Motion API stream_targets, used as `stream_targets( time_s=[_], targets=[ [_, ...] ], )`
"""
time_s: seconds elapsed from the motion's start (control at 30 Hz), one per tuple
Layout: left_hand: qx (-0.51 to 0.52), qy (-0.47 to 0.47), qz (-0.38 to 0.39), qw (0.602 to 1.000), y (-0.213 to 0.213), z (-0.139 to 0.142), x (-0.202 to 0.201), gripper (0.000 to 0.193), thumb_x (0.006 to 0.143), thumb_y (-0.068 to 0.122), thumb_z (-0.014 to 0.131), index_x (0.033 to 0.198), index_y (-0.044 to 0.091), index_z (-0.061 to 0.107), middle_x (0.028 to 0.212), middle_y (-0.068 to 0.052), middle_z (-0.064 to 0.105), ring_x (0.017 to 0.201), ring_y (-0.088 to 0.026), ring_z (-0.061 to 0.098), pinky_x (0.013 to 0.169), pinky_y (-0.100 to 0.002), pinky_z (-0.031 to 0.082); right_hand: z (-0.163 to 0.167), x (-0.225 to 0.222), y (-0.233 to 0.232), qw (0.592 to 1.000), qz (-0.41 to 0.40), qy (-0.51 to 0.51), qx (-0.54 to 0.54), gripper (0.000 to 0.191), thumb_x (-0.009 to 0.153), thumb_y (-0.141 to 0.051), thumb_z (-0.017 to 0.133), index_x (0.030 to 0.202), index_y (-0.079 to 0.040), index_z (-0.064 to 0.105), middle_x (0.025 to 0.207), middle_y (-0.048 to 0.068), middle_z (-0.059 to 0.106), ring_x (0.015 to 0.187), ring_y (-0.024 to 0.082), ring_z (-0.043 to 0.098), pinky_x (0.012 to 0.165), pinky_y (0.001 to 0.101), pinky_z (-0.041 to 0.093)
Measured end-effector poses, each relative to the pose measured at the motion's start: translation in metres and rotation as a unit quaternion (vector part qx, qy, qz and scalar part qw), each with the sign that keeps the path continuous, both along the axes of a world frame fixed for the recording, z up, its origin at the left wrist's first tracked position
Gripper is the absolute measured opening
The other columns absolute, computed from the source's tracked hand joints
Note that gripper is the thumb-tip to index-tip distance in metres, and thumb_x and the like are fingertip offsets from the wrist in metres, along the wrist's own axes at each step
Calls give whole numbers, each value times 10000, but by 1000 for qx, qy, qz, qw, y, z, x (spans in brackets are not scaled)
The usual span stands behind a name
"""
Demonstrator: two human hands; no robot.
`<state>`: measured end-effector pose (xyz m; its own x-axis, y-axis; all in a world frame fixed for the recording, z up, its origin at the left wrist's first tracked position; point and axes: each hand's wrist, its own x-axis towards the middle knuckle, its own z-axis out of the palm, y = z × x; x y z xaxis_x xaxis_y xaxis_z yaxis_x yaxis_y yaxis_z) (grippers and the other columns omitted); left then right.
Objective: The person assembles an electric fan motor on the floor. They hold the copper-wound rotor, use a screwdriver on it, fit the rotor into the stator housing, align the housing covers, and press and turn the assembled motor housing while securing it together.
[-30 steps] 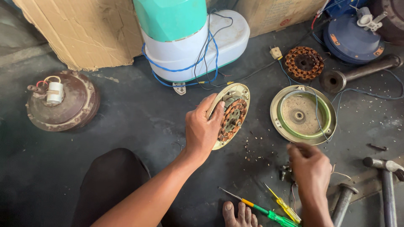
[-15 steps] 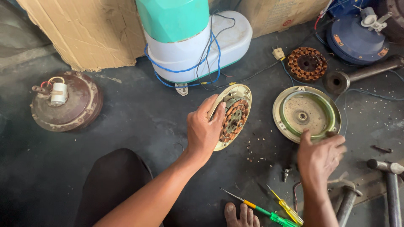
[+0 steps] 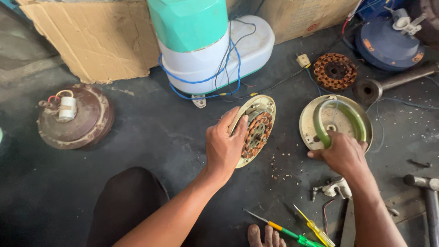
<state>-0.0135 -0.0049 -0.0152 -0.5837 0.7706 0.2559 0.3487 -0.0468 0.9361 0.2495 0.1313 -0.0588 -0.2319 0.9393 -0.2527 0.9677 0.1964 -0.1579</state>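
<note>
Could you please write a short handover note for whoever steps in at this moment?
Left hand: grip on the motor half with copper windings, held tilted on edge on the floor.
Right hand: grips the near rim of the round cover with the green band, lying flat.
Two screwdrivers lie near the bare foot; a spare stator lies beyond the cover.
Done: housing is apart.
Left: the two halves are not yet joined.

Motor half left of cover plate; screwdrivers in front
</note>
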Motion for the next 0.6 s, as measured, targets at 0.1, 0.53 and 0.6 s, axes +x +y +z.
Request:
stream_targets(
  time_s=[0.1,0.53,0.6],
  targets=[
    [14,-3,-3,1000,2,0,0,257,974,138,678,1183,-10,689,977,-170,779,901,-263,803,744,-333,583,7,1,-3,999,-51,8,5,540,681,-450,901,1076,-99,790,997,136,786,1038,342,710,1107,580,313],
    [4,3,19,1000,4,-1,-3,263,978,135,686,1188,-23,682,976,-174,780,914,-242,796,734,-323,583,68,70,-46,807,-70,567,149,555,987,-324,774,1426,-63,556,1292,125,640,1166,191,613,1134,446,439],
    [0,-21,13,1000,3,-2,-3,265,972,130,674,1189,-22,680,973,-158,788,870,-221,804,728,-322,583,81,64,-61,746,-94,657,53,641,955,-373,767,1474,-86,522,1432,109,565,1262,231,587,1123,527,398]
  ],
)
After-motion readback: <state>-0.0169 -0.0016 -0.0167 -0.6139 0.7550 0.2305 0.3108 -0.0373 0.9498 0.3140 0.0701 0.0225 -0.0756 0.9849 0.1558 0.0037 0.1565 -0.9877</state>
